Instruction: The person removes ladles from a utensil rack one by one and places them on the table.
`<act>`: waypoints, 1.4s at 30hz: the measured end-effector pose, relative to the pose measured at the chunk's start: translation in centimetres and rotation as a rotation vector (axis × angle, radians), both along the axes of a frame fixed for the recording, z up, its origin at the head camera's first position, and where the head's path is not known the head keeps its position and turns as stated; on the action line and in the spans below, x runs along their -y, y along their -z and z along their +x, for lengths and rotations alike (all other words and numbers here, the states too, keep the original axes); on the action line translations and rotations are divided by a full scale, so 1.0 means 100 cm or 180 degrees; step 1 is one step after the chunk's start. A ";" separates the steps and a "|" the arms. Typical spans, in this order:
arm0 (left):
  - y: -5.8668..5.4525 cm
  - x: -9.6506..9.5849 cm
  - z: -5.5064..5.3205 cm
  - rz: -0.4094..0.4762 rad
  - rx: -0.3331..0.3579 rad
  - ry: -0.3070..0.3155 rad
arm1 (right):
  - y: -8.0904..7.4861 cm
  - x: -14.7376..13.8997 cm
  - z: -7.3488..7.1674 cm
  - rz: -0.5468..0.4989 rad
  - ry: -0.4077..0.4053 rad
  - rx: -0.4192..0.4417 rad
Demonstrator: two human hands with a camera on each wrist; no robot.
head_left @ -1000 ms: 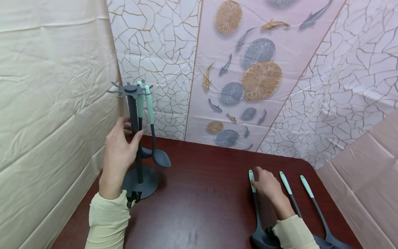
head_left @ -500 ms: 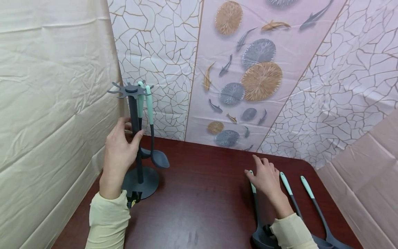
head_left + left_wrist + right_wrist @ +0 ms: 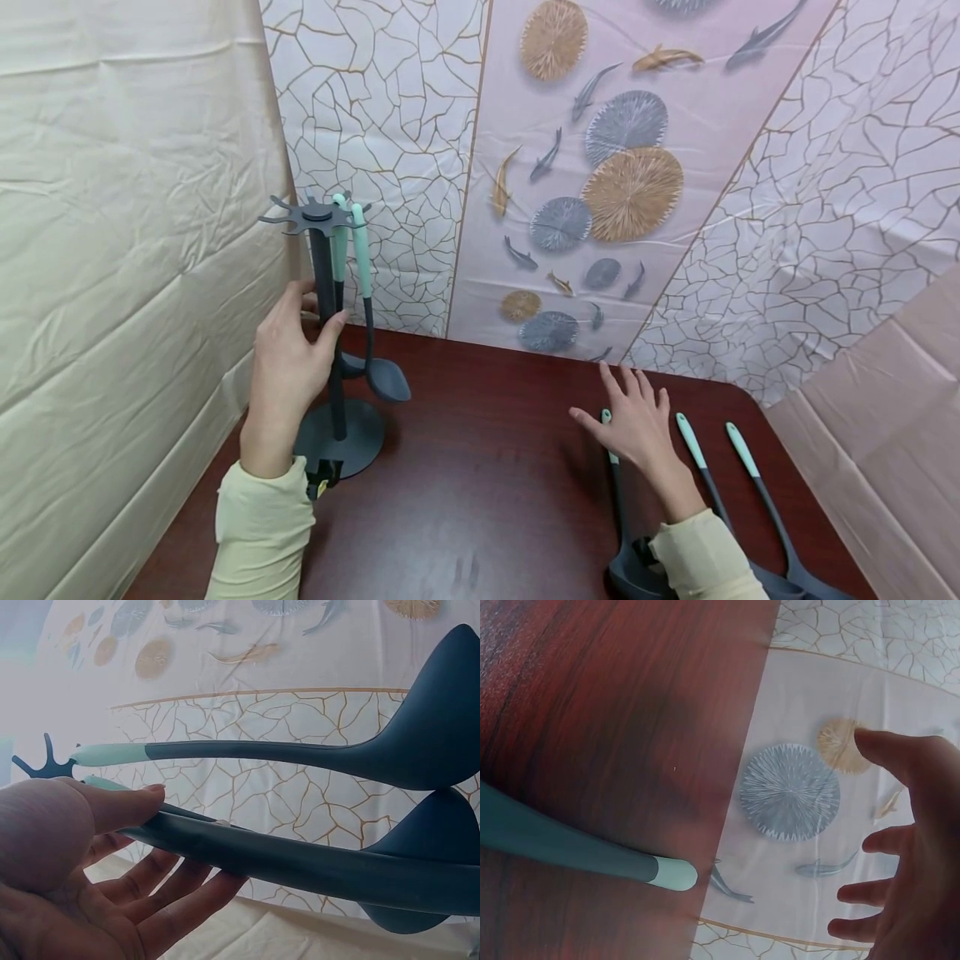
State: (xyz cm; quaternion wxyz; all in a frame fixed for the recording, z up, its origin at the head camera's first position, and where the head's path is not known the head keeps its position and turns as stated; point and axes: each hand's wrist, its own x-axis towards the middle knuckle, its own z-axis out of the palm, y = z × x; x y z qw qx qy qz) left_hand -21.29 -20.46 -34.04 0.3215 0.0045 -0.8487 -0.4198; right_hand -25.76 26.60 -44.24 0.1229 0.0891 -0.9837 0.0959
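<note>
My fingers [image 3: 628,385] on the right hand [image 3: 633,427] are spread wide and straight, holding nothing, lifted just above the mint tip of the nearest utensil [image 3: 617,483] lying on the dark red worktop [image 3: 487,483]; my right wrist view shows that tip [image 3: 671,874] clear of my palm. Two more utensils [image 3: 701,471] lie just to the right of it, side by side, handles pointing away from me, heads near my sleeve.

On my left, I see my left hand [image 3: 288,367] wrapped round the upright pole of the rack [image 3: 330,333], thumb on one side and fingers behind; my left wrist view shows the dark pole [image 3: 285,859] lying across my fingers with the thumb pressed on it. The rack's round base sits on the worktop near the cream cloth wall. Two ladles [image 3: 375,350] hang from its star-shaped top, bowls just above the base. Beyond stands the patterned backdrop [image 3: 600,167].
</note>
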 end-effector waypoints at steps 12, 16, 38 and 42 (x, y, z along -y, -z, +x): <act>-0.002 -0.002 0.000 0.0066 -0.0157 -0.0069 | -0.008 0.005 -0.001 -0.0078 -0.0036 0.0180; -0.003 -0.002 0.000 0.0090 -0.0165 -0.0084 | -0.014 0.011 -0.002 -0.0172 -0.0113 0.0122; 0.012 -0.001 -0.012 0.0305 -0.0449 0.0043 | -0.041 0.058 0.004 -0.0592 -0.0422 -0.0005; 0.014 0.000 -0.015 0.0291 -0.0507 0.0111 | -0.045 0.066 0.007 -0.0591 -0.0486 -0.0031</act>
